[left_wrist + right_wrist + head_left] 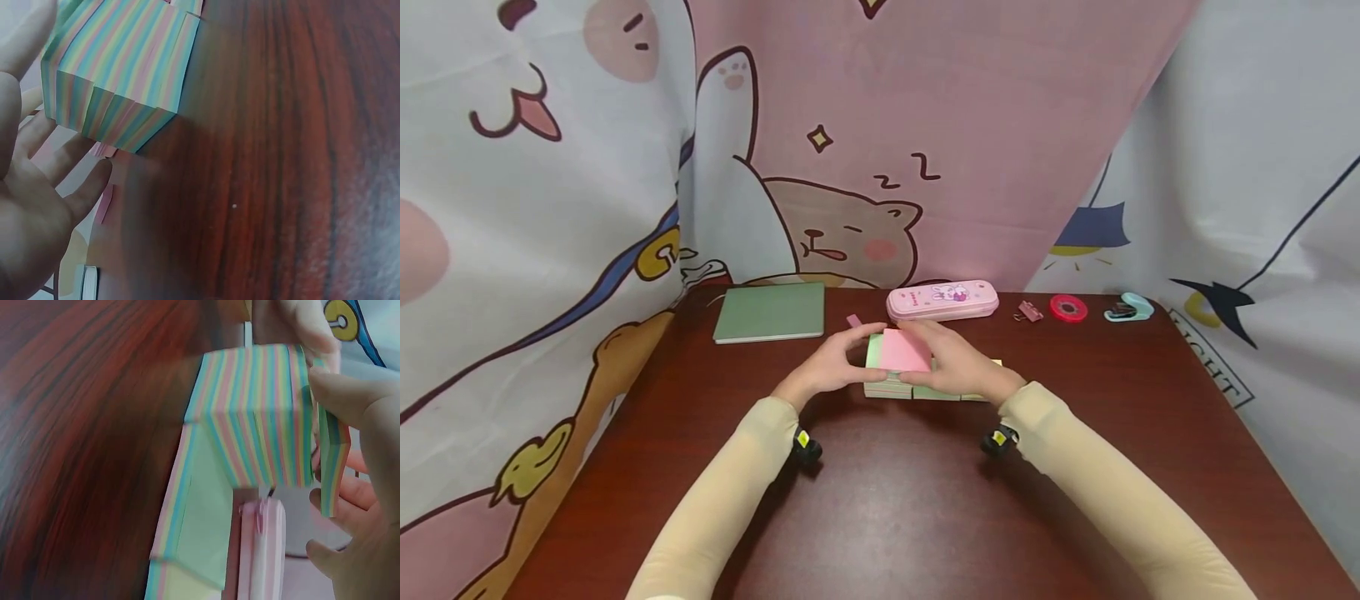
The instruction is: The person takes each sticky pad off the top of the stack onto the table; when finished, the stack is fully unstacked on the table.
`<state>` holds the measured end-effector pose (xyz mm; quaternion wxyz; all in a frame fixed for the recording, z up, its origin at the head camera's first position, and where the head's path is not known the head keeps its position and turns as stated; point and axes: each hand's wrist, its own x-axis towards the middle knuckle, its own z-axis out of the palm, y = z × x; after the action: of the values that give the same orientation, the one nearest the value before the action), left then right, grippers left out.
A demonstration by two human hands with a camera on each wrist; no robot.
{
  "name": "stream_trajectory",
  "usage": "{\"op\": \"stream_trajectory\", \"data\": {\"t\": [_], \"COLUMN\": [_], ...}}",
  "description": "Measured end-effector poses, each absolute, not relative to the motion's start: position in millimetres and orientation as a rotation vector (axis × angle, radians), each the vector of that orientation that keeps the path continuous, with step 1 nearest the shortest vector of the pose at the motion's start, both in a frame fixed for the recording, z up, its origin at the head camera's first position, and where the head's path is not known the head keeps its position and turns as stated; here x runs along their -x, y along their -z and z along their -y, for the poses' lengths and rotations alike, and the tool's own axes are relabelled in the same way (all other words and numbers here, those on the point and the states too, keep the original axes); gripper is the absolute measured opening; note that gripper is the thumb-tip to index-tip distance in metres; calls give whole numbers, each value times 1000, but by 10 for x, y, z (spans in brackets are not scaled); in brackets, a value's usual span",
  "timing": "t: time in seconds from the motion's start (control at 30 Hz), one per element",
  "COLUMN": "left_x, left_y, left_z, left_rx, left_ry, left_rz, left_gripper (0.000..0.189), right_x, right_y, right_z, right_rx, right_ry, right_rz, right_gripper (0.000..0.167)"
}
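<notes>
My right hand [955,360] pinches a thin sticky note pad [336,464] between thumb and fingers, its pink face up in the head view. That pad is held close over a tall stack of sticky note pads [250,381], whose edges show pink, yellow, blue and green stripes. My left hand [831,364] is at the stack's left side, thumb in front and fingers behind, spread and only gently bent. Lower piles with a green top [203,494] and a pale yellow top [187,586] continue to the right of the tall stack, partly covered by my right hand in the head view.
Behind the stacks lies a pink pencil case [943,302], with a green notebook [771,313] to the left. A small pink item [853,321] is behind my left hand. Back right are a pink binder clip [1030,312], a red ring-shaped roll [1068,308] and a mint-coloured tool [1138,307].
</notes>
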<state>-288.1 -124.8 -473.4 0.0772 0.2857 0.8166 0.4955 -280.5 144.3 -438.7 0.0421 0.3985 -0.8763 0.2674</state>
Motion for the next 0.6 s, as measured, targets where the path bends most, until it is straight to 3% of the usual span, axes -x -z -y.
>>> {"op": "stream_trajectory", "data": {"t": [0.23, 0.6], "left_x": [2860, 2853], "left_y": [4746, 4779], "left_z": [1224, 1202], "left_rx": [-803, -765], "left_ry": [-1442, -1495], "left_rz": [-2505, -2471], "left_gripper": [81, 80], "right_x": [2790, 2732], "right_y": [4423, 4615], "right_z": [-1974, -3003], "right_rx": [-1157, -800], "right_ry": [-861, -851], "right_rz": [2642, 2951], "right_gripper": [84, 94]}}
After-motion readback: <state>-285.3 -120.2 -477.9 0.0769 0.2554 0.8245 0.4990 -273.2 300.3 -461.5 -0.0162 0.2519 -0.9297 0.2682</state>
